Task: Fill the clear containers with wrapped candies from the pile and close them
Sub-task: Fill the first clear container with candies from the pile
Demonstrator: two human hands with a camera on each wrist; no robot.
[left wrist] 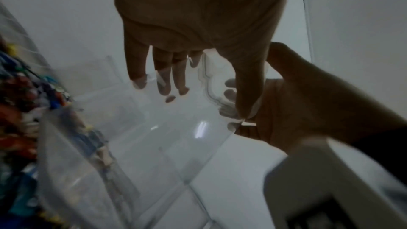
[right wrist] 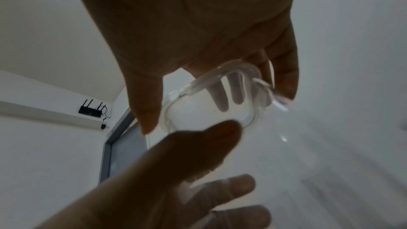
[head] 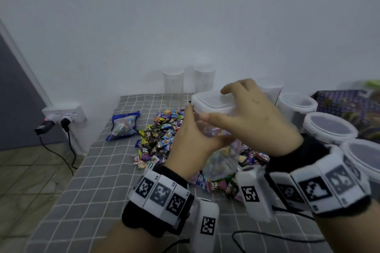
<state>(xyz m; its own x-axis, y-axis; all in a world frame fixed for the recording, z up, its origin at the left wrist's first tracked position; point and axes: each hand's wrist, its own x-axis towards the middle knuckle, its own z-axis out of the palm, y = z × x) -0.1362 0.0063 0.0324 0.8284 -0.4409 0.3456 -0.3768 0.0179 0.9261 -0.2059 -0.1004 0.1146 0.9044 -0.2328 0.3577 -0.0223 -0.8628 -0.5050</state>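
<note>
I hold a clear container (head: pixel 213 129) up over the pile of wrapped candies (head: pixel 162 135). My left hand (head: pixel 192 129) grips its body from the left, with the fingers wrapped round the far side. My right hand (head: pixel 214 103) curls over the translucent lid (head: pixel 205 98) on top, thumb at the near edge and fingers across it. In the left wrist view my fingers (left wrist: pixel 163 76) show through the clear wall (left wrist: pixel 165 137). The right wrist view has the lid (right wrist: pixel 198 111) between my right thumb and fingers. Colours show through the container's lower part.
Three lidded containers (head: pixel 329 127) line the right side, with a patterned bag (head: pixel 349 104) behind them. Two empty clear containers (head: pixel 173 81) stand at the back wall. A blue candy bag (head: pixel 123 125) lies left of the pile on the grey checked cloth (head: pixel 92 181). A power strip (head: pixel 63 113) is at the left.
</note>
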